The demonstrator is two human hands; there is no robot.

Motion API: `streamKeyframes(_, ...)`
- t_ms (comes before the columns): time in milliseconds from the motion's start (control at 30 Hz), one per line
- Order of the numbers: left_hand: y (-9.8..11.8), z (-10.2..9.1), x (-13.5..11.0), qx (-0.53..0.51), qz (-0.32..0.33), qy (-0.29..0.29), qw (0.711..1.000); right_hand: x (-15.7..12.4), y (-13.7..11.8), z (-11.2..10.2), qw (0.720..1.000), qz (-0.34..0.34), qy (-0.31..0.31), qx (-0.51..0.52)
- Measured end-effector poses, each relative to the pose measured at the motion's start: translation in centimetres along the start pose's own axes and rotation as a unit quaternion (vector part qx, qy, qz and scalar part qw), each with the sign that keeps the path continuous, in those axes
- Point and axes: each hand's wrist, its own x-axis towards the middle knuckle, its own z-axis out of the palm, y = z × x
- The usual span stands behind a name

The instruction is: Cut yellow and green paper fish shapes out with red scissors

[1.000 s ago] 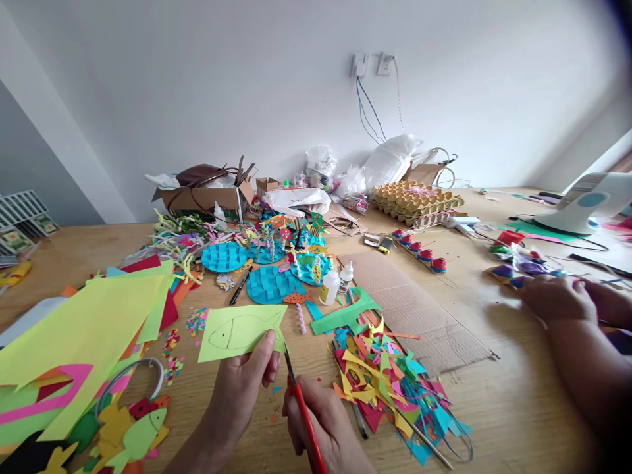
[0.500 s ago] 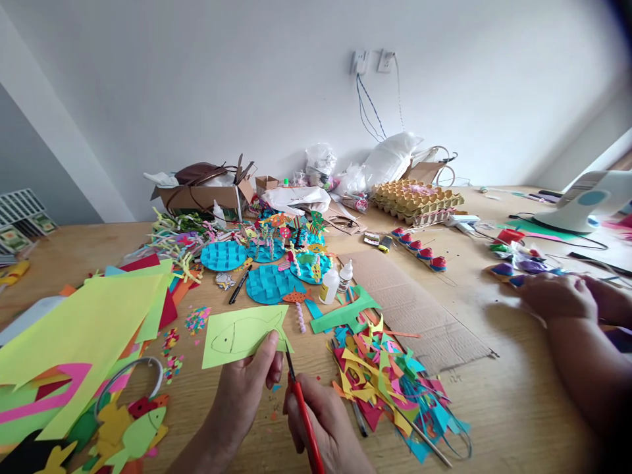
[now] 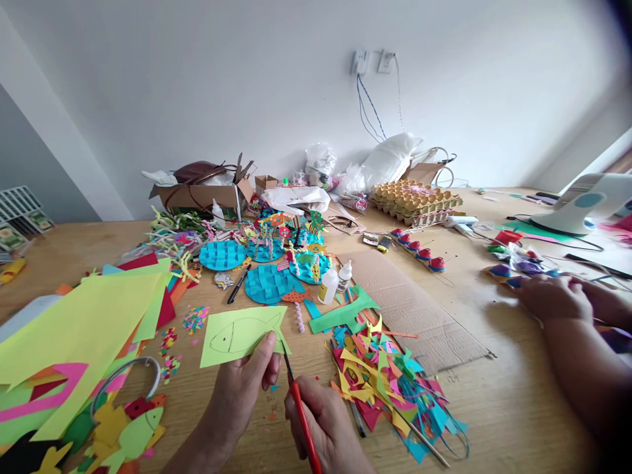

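My left hand (image 3: 247, 388) pinches a light green sheet of paper (image 3: 220, 352) by its lower right, thumb on top. An outline of a fish with an eye dot and a gill line is drawn on the sheet. In my right hand (image 3: 320, 415) is a pair of red-handled scissors (image 3: 302, 415), seen nearly edge-on. Their dark blades meet the paper's right edge beside the drawn tail, where a notch shows. Some of the fingers on both hands are hidden. Several coloured paper offcuts (image 3: 370, 368) lie right of my right hand.
Coloured sheets (image 3: 99, 309) and cut paper fish (image 3: 138, 434) lie at left. Blue discs (image 3: 271, 283), glue bottles (image 3: 328, 286) and a marker (image 3: 239, 284) stand or lie ahead. Cardboard (image 3: 395, 303) is right of centre. Another person's hands (image 3: 557, 296) work at the far right.
The sheet and my left hand have shifted very slightly left and down. The scissors stay at the tail end, their tip a little lower along the edge.
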Motion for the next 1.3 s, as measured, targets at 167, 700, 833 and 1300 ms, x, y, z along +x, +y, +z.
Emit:
streamKeyframes(167,-0.1,-0.1,-0.2,0.033,-0.006,-0.014,0.999,0.0,0.0,0.1,1.0,0.016,0.006,-0.001)
streamKeyframes(700,-0.3,-0.6,-0.2,0.013,-0.017,-0.047,0.999,0.0,0.4,-0.1,1.0,-0.005,-0.004,-0.016)
streamKeyframes(833,-0.3,-0.8,-0.2,0.015,-0.029,-0.061,0.998,-0.2,0.0,-0.5,1.0,0.017,-0.018,-0.018)
streamKeyframes(1300,-0.6,-1.2,-0.4,0.026,-0.052,-0.086,0.995,-0.2,0.8,-0.6,1.0,-0.002,-0.013,-0.017)
